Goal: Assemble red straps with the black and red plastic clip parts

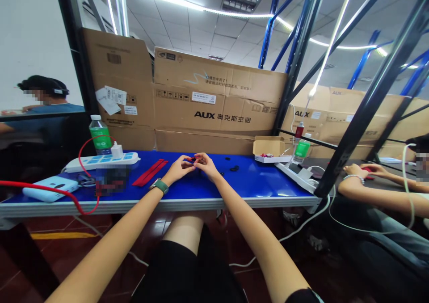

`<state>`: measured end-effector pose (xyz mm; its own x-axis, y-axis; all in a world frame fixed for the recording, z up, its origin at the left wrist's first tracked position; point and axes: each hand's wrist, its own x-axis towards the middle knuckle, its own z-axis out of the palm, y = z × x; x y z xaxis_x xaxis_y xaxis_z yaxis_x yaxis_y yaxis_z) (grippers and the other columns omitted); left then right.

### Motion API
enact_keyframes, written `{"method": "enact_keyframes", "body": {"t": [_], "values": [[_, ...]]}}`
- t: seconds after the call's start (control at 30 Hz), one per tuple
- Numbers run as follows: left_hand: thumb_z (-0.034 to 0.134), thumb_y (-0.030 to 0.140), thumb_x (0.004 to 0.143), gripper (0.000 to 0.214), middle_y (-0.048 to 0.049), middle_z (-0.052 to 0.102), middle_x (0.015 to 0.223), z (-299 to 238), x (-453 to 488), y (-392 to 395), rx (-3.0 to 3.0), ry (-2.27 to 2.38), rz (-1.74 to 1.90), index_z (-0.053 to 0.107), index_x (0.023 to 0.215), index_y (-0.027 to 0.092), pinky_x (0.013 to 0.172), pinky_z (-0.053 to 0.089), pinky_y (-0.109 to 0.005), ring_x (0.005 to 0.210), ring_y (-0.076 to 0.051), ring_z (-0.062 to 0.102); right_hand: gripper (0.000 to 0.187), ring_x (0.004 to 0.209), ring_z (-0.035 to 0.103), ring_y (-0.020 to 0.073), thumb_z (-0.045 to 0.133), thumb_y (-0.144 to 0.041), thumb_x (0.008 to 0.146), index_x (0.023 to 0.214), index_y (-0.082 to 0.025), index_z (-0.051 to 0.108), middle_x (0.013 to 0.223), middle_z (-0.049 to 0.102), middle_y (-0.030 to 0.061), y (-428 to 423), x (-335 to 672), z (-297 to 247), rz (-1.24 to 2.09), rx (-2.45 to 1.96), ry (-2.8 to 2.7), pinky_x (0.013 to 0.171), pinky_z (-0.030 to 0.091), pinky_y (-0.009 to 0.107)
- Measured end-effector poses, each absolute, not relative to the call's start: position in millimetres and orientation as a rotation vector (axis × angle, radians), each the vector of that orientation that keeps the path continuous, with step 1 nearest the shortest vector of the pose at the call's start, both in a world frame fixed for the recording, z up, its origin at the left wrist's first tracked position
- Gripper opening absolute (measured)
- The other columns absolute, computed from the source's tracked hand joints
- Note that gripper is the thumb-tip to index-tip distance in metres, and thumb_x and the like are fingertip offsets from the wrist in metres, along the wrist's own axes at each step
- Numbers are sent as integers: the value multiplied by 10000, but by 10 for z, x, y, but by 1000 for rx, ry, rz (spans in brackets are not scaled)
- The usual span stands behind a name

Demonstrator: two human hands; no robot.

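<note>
My left hand (pixel 178 169), with a green-strapped watch (pixel 161 186) on its wrist, meets my right hand (pixel 206 166) just above the blue tabletop (pixel 261 178). Between the fingertips of both hands is a small dark piece (pixel 193 160), too small and too covered to name. The fingers of each hand are closed in a pinch on it. Left of my left hand lie two flat red strips (pixel 150 172), side by side and slanted. To the right of my right hand are small black pieces (pixel 234 168) on the table.
A power strip (pixel 100 162), a bottle (pixel 100 135), a light-blue box-shaped device (pixel 50 188) and a red cable (pixel 63 195) occupy the left side. An open carton (pixel 272 149) and another power strip (pixel 296 176) stand right. Cardboard (pixel 217 97) walls the back. Co-workers sit on both sides.
</note>
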<state>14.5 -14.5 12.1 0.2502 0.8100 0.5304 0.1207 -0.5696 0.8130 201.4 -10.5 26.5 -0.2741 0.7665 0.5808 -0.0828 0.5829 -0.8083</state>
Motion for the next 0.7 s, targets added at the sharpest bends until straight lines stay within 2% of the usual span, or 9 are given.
{"method": "enact_keyframes", "body": {"t": [0.1, 0.27, 0.5, 0.7], "values": [[882, 498, 622, 612, -123, 768, 993, 137, 152, -153, 1856, 835, 1326, 608, 1057, 167, 892, 584, -451, 932, -272, 745, 474, 823, 645, 165, 793, -371, 704, 1117, -225, 614, 856, 648, -9, -114, 2016, 265, 911, -544, -1701, 822, 540, 303], [857, 546, 640, 544, -133, 768, 988, 192, 145, -177, 1843, 831, 1333, 682, 961, 142, 939, 561, -465, 922, -272, 737, 447, 799, 623, 163, 756, -417, 733, 1113, -236, 607, 838, 621, -14, -131, 2008, 285, 886, -612, -1713, 798, 535, 295], [875, 514, 630, 557, -126, 752, 1032, 225, 153, -213, 1750, 789, 1384, 686, 984, 128, 945, 556, -450, 956, -259, 718, 478, 791, 585, 144, 769, -433, 735, 1153, -233, 649, 853, 587, -21, -192, 2018, 329, 916, -554, -1702, 804, 528, 275], [882, 526, 627, 602, -134, 757, 1115, 281, 147, -293, 1765, 765, 1314, 703, 1053, 140, 987, 545, -453, 1018, -276, 713, 571, 729, 553, 115, 802, -455, 720, 1229, -255, 639, 905, 562, -21, -241, 2024, 333, 1028, -541, -1659, 702, 496, 238]]}}
